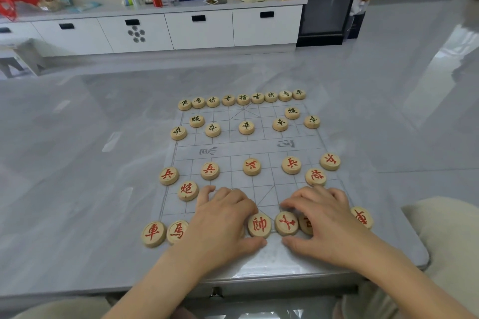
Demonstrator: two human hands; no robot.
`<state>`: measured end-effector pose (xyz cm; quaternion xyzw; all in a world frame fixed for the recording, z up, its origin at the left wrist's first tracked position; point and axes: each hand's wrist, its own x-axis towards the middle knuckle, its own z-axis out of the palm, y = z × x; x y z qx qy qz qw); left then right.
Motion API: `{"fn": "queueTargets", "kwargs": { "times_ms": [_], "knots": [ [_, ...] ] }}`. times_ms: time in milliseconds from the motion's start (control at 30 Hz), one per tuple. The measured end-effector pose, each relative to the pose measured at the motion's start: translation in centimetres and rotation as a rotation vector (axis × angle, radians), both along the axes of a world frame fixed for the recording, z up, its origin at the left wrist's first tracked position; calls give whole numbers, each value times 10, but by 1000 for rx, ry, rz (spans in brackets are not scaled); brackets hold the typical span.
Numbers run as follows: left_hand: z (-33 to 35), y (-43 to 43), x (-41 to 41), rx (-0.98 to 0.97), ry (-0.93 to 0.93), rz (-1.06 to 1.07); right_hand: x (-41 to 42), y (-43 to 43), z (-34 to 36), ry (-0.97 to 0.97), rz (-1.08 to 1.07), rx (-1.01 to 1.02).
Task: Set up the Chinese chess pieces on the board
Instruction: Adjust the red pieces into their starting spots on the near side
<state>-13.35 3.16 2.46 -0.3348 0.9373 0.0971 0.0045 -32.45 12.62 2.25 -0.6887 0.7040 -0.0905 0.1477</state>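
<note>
The job looks almost finished. On the far side of the board (259,147) the black back row (243,99) stands complete with nine pieces, and in front of it are the two black cannons (196,120) and the five black soldiers (246,127). On the near side the five red soldiers (251,166) and both red cannons (188,190) are out as well.

Only the near red row seems to be left. Its left chariot (153,233) and horse (177,232) are down, as are the general (259,225), an advisor (286,223) and the right chariot (362,217). Another piece beside the advisor (305,224) is half covered.

The left hand (223,220) lies palm down over the gap between horse and general, with its fingers loosely spread and relaxed and its thumb along the near edge of the row. What is under it is hidden. The right hand (324,217) arches over the row to the right of the general, with bent fingertips at the advisor's far edge and the thumb on the near side. I cannot tell whether it pinches a piece or only nudges it.

My guess is that both hands are straightening this last row. A few red pieces sit turned at odd angles.
</note>
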Motion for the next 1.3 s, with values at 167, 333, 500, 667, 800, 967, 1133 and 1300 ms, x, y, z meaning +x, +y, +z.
{"fn": "queueTargets", "kwargs": {
  "times_ms": [167,333,500,667,800,967,1133,1300],
  "knots": [
    [-1,-3,1,31,25,-19,0,-1,-2,2,5,-19],
    [-2,-2,3,35,49,-22,2,-2,-2,34,-14,-13],
    [-2,-1,3,35,43,-16,-3,0,-1,-28,34,1],
    [0,0,3,52,85,-12,-1,1,-3,-32,24,-43],
    [-1,0,4,51,81,-12,-1,2,-2,-12,9,-41],
    [-2,0,4,53,73,-7,0,3,-3,-15,14,-66],
    [-3,-1,3,49,61,-4,-2,2,-4,-3,9,-57],
    [-2,-1,3,52,57,-4,-1,3,-3,-8,8,-54]
  ]
}}
